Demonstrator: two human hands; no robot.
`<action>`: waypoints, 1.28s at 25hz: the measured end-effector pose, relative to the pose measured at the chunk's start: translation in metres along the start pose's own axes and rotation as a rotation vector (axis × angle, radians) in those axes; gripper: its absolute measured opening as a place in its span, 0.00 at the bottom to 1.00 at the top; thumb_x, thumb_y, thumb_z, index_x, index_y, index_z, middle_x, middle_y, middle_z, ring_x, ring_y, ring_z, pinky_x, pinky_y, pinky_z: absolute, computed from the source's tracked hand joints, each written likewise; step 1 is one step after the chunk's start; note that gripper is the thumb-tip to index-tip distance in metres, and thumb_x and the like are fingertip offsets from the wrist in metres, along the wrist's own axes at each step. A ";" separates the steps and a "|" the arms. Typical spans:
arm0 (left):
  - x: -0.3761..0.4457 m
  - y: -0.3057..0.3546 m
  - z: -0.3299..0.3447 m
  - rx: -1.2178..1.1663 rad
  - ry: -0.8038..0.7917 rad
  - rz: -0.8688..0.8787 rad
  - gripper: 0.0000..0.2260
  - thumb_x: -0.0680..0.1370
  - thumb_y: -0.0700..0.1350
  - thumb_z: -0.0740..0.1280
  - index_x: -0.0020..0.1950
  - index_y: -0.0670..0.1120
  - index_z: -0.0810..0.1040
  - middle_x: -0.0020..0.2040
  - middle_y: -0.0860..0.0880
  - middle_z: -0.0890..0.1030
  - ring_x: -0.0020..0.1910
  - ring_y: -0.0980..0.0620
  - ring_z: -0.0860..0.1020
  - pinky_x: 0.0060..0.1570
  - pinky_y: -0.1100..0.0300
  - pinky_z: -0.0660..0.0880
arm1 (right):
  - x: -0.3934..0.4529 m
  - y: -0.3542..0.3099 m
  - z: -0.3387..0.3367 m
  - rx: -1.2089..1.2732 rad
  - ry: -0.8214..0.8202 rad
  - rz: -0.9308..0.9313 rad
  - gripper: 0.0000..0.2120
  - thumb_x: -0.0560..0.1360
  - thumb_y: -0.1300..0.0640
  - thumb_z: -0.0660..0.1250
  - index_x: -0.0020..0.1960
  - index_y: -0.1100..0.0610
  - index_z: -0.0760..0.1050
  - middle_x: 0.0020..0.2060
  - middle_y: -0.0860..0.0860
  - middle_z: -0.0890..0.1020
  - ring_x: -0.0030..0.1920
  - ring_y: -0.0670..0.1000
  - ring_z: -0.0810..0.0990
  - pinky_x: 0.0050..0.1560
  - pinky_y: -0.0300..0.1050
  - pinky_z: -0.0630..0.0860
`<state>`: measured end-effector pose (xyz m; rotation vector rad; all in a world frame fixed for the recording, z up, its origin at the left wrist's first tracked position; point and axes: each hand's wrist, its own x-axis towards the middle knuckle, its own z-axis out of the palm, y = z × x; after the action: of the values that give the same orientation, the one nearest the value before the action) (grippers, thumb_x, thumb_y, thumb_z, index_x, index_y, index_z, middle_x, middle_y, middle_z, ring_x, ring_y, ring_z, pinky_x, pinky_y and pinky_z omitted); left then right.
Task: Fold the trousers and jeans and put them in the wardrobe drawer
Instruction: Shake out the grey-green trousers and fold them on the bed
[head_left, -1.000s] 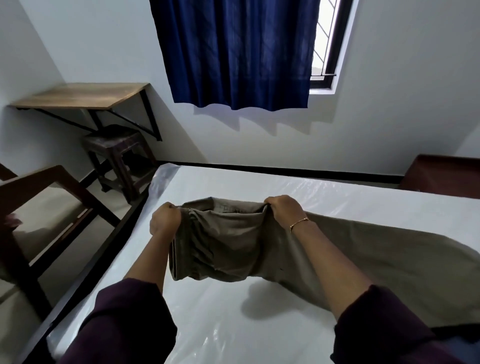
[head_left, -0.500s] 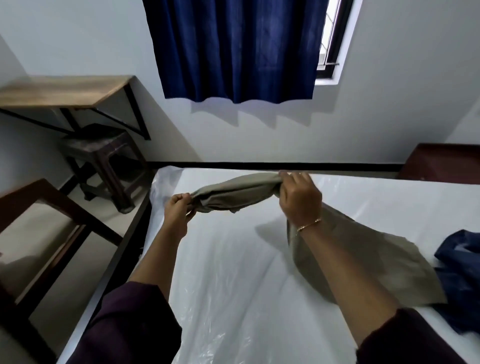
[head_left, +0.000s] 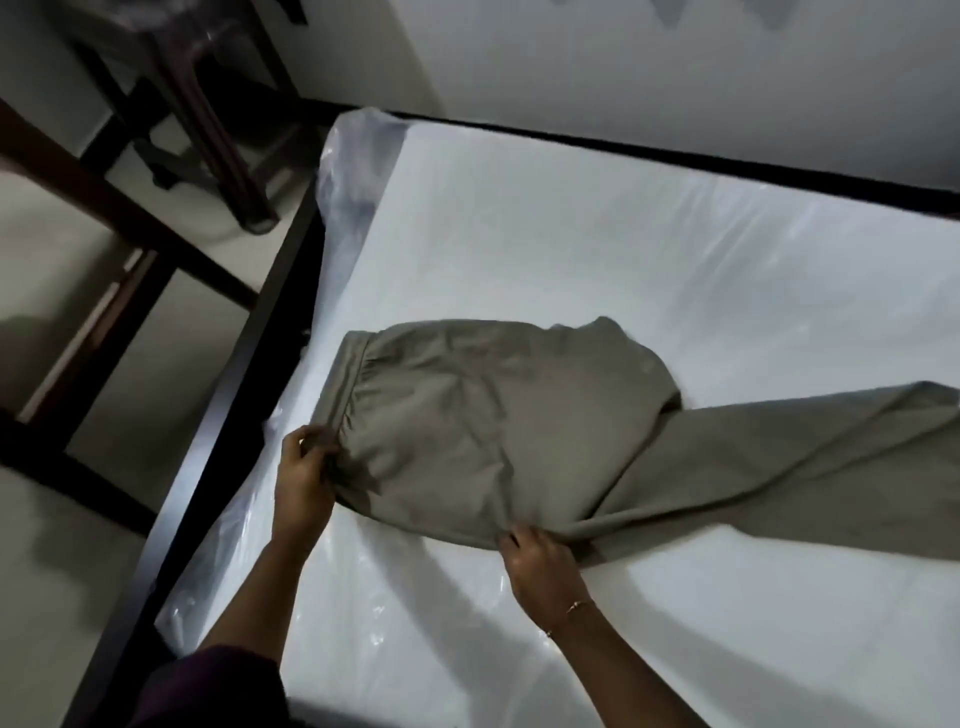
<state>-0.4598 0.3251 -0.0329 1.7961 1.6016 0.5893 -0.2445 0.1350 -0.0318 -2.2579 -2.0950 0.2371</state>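
Olive-grey trousers (head_left: 519, 431) lie flat on the white plastic-covered mattress (head_left: 623, 234), waistband toward the left edge, legs running off to the right. My left hand (head_left: 304, 478) pinches the near corner of the elastic waistband. My right hand (head_left: 543, 564) grips the near edge of the cloth where the seat meets the legs. A gold bracelet sits on the right wrist. No drawer or jeans are in view.
The dark bed frame (head_left: 244, 374) runs along the mattress's left side. Beyond it on the pale floor stand a dark wooden stool (head_left: 208, 119) and a dark chair frame (head_left: 104, 218). A white wall rises behind the bed.
The trousers were held up in the air between both hands; now they are spread flat on the mattress. My right hand has shifted from the waistband to the near edge. The view has tilted down.
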 end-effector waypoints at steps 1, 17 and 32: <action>-0.005 -0.013 0.002 0.040 0.006 -0.073 0.10 0.74 0.32 0.62 0.52 0.39 0.76 0.55 0.39 0.74 0.53 0.36 0.75 0.51 0.52 0.73 | 0.000 -0.008 0.011 0.004 -0.049 0.009 0.16 0.60 0.64 0.52 0.31 0.53 0.77 0.28 0.50 0.77 0.25 0.50 0.76 0.19 0.35 0.67; -0.124 0.148 0.163 0.224 -0.507 0.985 0.09 0.71 0.38 0.62 0.49 0.40 0.78 0.49 0.41 0.79 0.49 0.43 0.74 0.50 0.55 0.72 | -0.070 0.099 -0.010 0.386 0.038 0.873 0.21 0.61 0.66 0.70 0.54 0.63 0.75 0.52 0.63 0.77 0.43 0.64 0.80 0.40 0.53 0.77; -0.166 0.334 0.376 0.576 -0.516 0.867 0.18 0.67 0.41 0.56 0.48 0.42 0.82 0.48 0.41 0.81 0.48 0.38 0.80 0.41 0.52 0.80 | -0.156 0.353 -0.016 0.262 0.187 1.006 0.14 0.62 0.61 0.76 0.47 0.56 0.81 0.46 0.61 0.77 0.44 0.64 0.77 0.39 0.54 0.74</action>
<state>0.0113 0.0832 -0.0348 2.7885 0.6108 -0.0338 0.0958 -0.0471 -0.0540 -2.7772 -0.6452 0.2851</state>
